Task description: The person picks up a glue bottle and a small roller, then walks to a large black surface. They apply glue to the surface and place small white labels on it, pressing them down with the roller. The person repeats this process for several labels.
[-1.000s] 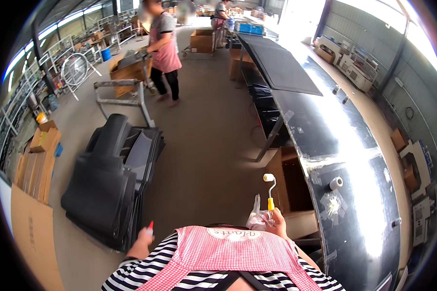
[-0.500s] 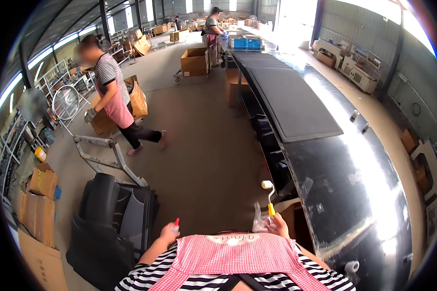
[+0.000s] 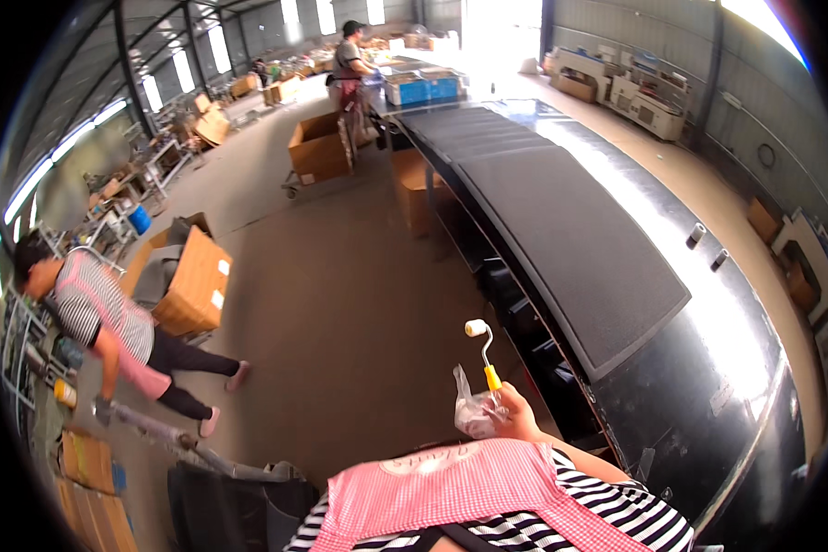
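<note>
In the head view, a small yellow-handled roller [image 3: 493, 378] and a translucent plastic bag [image 3: 472, 414] are gripped in the right hand [image 3: 518, 416], beside the black table [image 3: 676, 396] where dark mats [image 3: 575, 235] are laid. The left hand's state cannot be told.

1 small hand roller [image 3: 493, 378] stands nearly upright just right of centre in the lower half of the frame, leaning slightly left at its top. Its short cream-white cylinder [image 3: 475, 327] sits uppermost, on a thin, bent metal rod [image 3: 488, 350] that runs down into a yellow collar and a clear lower handle, gripped in the right hand [image 3: 517, 414]. 1 crumpled, translucent plastic bag [image 3: 474, 414] hangs from the same hand, left of the handle, with 1 pointed corner sticking up and a reddish tint showing through. Its contents are unclear.
</note>
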### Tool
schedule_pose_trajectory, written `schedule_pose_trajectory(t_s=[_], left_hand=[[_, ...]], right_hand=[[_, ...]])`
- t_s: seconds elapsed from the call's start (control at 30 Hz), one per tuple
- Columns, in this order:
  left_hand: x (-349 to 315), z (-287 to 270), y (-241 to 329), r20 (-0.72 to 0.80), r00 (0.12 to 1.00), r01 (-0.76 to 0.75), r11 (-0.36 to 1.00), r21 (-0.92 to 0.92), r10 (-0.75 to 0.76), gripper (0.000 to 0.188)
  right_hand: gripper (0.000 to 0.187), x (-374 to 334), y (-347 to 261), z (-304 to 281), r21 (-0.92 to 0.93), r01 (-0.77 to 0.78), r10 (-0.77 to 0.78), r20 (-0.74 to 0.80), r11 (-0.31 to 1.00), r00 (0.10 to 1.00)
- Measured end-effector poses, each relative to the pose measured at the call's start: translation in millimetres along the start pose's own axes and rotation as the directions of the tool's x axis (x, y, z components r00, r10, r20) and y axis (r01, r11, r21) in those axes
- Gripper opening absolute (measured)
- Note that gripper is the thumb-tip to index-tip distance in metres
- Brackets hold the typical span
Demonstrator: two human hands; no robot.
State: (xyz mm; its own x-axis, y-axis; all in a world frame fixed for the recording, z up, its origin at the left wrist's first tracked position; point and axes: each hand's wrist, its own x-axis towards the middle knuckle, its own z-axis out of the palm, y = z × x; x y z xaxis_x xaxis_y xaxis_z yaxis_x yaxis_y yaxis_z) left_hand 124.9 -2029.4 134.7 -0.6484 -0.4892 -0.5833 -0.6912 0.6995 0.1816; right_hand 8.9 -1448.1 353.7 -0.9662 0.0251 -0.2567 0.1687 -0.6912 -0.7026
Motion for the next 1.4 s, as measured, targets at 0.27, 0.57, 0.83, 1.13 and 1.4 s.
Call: schedule_pose_trajectory(t_s=[0.27, 0.57, 0.83, 1.13, 1.4], left_hand=[[185, -176, 406, -0.264, 0.85, -0.524, 0.676, -0.518, 0.456, 0.04], [215, -175, 634, -0.136, 0.717, -0.556, 0.443, -0.703, 0.684, 0.03], [361, -201, 585, -0.174, 0.899, -0.387, 0.544, -0.745, 0.401, 0.038], [555, -233, 695, -0.208, 0.909, -0.416, 0.834, -0.363, 0.362, 0.044], [547, -349, 1085, -0.055, 0.531, -0.639, 0.357, -0.682, 0.846, 0.031]], right_hand=[[0.019, 109, -66, 46, -0.798, 0.466, -0.572, 0.19, 0.384, 0.798], [0.017, 306, -117, 28, -0.715, 0.477, -0.604, 0.097, 0.511, 0.791], [0.017, 518, -233, 123, -0.702, 0.643, -0.522, 0.441, 0.306, 0.73], [0.017, 680, -258, 141, -0.668, 0.649, -0.65, 0.318, 0.364, 0.691], [0.037, 790, -262, 147, -0.604, 0.621, -0.754, 0.051, 0.499, 0.655]])
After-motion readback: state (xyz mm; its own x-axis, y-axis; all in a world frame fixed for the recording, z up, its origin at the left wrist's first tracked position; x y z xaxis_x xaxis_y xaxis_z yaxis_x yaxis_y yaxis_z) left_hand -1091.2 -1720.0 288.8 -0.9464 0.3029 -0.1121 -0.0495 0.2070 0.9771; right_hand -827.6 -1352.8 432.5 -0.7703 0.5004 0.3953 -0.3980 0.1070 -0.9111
